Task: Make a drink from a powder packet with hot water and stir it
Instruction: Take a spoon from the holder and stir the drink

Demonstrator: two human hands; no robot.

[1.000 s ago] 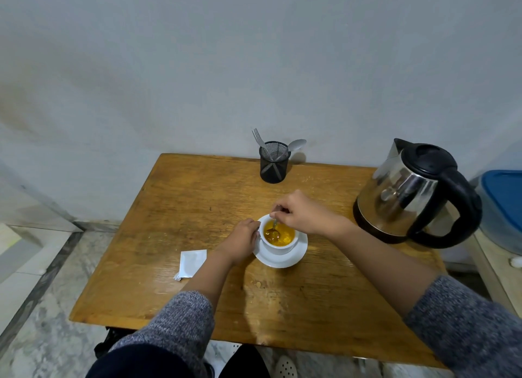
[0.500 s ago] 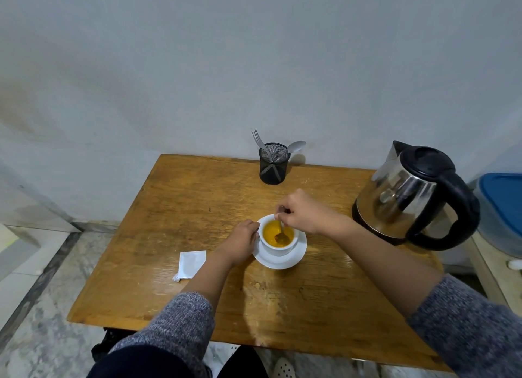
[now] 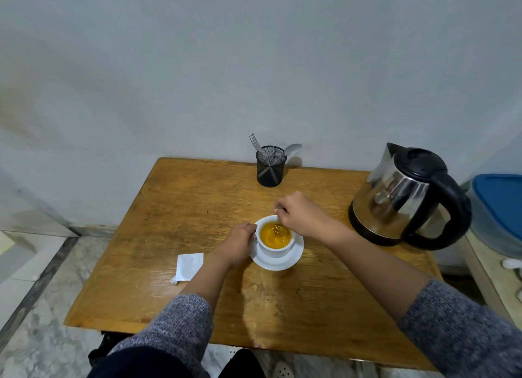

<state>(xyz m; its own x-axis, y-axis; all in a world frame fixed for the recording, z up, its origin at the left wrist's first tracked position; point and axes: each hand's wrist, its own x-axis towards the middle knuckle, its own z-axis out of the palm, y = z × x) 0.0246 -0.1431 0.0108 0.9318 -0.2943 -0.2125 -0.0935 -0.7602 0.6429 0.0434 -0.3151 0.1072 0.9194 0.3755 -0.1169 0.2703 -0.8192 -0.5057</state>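
Head view: right hand (image 3: 303, 215) pinching spoon (image 3: 278, 227) in orange drink; left hand (image 3: 240, 243) gripping cup (image 3: 274, 249) on saucer (image 3: 278, 262), mid-bench (image 3: 197, 202).

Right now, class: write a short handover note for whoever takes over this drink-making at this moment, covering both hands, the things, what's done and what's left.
Left hand: steadying the cup at its side.
Right hand: fingers pinching the spoon, which dips into the orange drink.
Cup sits on its saucer, mid-table; emptied packet lies to its left; kettle stands to the right.
Done: powder in, water poured.
Left: finish stirring, take the spoon out.
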